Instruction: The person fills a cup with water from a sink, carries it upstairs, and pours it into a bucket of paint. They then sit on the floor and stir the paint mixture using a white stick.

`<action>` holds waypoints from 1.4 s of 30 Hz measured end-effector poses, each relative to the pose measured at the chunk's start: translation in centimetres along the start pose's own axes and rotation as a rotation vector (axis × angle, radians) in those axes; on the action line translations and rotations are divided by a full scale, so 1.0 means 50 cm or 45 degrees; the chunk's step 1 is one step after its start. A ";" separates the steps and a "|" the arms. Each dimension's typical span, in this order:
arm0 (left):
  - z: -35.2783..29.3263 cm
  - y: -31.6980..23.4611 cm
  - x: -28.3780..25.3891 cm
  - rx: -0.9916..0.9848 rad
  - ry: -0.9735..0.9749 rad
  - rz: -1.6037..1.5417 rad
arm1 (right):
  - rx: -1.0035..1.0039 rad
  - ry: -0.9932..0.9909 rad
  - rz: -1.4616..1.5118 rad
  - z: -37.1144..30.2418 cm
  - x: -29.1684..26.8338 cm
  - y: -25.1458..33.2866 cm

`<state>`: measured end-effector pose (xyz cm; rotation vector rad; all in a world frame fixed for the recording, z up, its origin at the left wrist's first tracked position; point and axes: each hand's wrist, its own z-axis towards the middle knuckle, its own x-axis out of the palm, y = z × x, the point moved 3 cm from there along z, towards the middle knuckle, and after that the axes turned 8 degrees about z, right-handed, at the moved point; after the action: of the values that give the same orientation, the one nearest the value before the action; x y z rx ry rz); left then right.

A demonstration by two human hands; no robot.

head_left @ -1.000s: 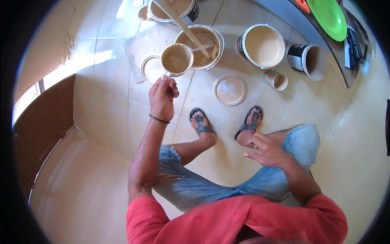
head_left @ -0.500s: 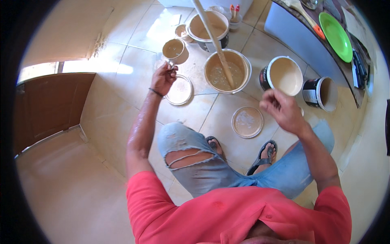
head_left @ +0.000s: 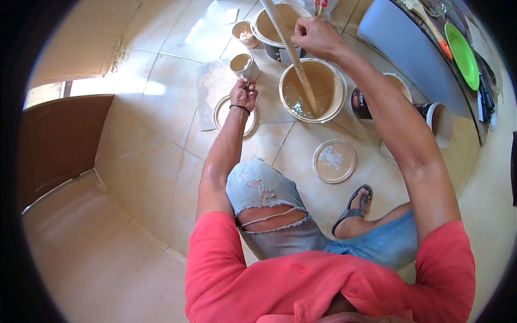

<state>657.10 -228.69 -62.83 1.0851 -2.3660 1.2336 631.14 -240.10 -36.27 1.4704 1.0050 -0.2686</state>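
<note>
My left hand (head_left: pixel 244 96) is closed on the near side of a small pale cup (head_left: pixel 248 73) holding tan liquid, raised over a round lid (head_left: pixel 221 114). The exact grip is hidden by my fingers. My right hand (head_left: pixel 318 37) is stretched forward with curled fingers, over the near right rim of the far bucket (head_left: pixel 277 52). Its fingertips come close to a long wooden stick (head_left: pixel 295 59); contact cannot be made out, nor anything inside the fingers. The stick leans in the middle bucket (head_left: pixel 340 102), which contains tan, wet-looking paint.
Another small cup (head_left: pixel 245 34) stands beyond mine. At right are two dark-sided buckets (head_left: pixel 361 105) (head_left: pixel 425 110), partly behind my right arm. A second lid (head_left: pixel 334 161) lies near my foot. Red-handled brushes (head_left: pixel 320 7) stand behind the far bucket. A side surface carries a green plate (head_left: pixel 461 56).
My right hand has swung forward and left, from near the right-hand bucket to the far bucket. My left hand and its cup have shifted slightly right in view. The view has shifted too.
</note>
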 end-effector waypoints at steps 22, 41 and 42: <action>-0.229 0.018 0.150 0.195 0.154 1.044 | -0.149 0.052 0.835 -0.343 -0.065 -0.083; -0.124 -0.030 0.477 0.556 0.599 2.345 | -0.364 -0.486 0.756 -0.390 0.006 -0.073; -0.130 -0.026 0.485 0.589 0.636 2.445 | -0.428 -0.567 0.653 -0.392 -0.004 -0.076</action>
<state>640.70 -236.11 -45.31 -1.8487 -2.1906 1.9961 620.61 -223.18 -34.83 1.2333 0.2789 -0.0438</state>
